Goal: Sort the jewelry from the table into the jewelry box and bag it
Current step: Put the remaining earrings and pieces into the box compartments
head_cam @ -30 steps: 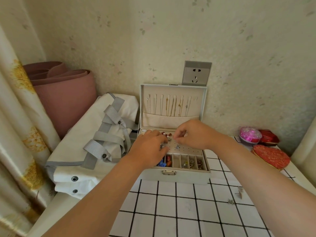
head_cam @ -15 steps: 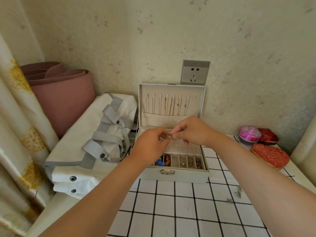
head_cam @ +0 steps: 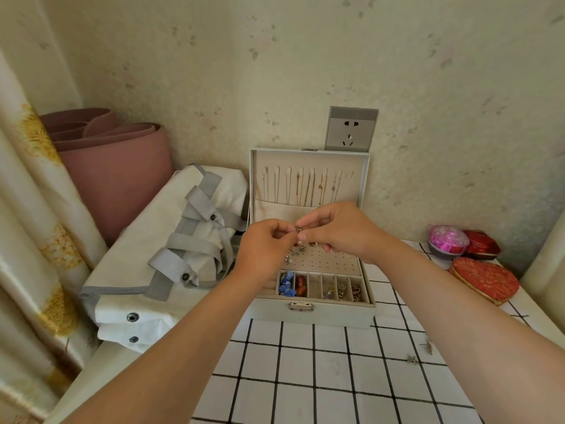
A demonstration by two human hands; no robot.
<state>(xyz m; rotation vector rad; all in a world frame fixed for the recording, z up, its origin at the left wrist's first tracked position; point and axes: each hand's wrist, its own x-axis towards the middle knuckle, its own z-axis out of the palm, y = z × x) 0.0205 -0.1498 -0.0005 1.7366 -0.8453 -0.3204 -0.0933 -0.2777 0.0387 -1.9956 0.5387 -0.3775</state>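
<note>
A pale grey jewelry box stands open on the checked tablecloth, its lid upright with several chains hanging inside. Its front compartments hold small pieces, and its perforated earring panel carries a few studs. Above the panel, my left hand and my right hand meet and pinch one small earring between their fingertips. A white canvas bag with grey straps lies to the left of the box. Two small loose earrings lie on the cloth at the right.
A heart-shaped red box, a pink round box and a red box sit at the right by the wall. A rolled pink mat stands behind the bag. A curtain hangs along the left. A wall socket is above the lid.
Both hands have risen from the earring panel and come together, now holding the small earring between them above the box.
</note>
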